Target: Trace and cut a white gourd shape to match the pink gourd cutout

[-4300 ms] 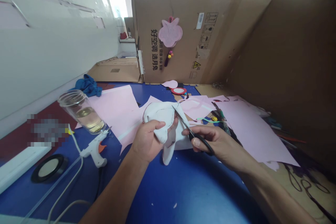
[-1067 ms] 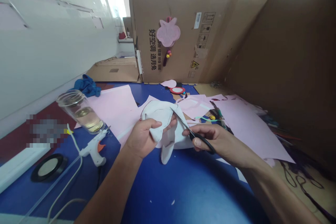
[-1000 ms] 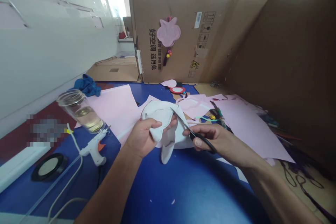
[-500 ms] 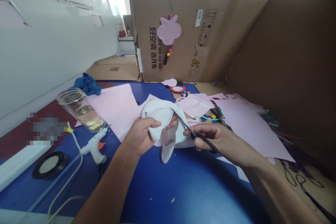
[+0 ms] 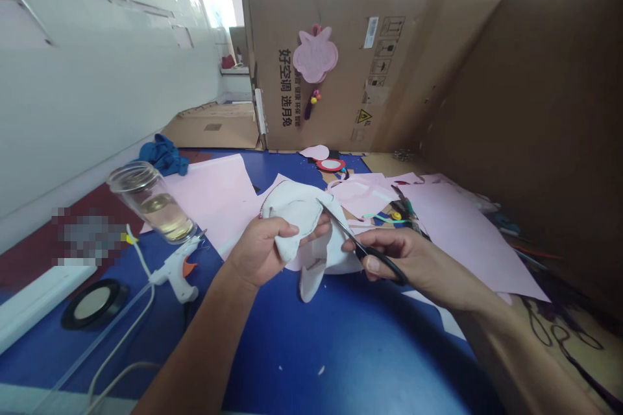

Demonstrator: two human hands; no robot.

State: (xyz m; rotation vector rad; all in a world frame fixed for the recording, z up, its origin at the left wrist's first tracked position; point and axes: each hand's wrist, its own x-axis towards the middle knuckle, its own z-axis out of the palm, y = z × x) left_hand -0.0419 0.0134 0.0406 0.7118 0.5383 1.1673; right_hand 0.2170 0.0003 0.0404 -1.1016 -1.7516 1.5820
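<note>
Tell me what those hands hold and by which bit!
The left hand holds a soft-looking white sheet with curved edges by its near left part, thumb on top; the right hand holds black-handled metal scissors by the handles.

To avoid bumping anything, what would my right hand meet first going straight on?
Probably the white piece, with the scissors in your right hand leading; exact depth is unclear.
</note>
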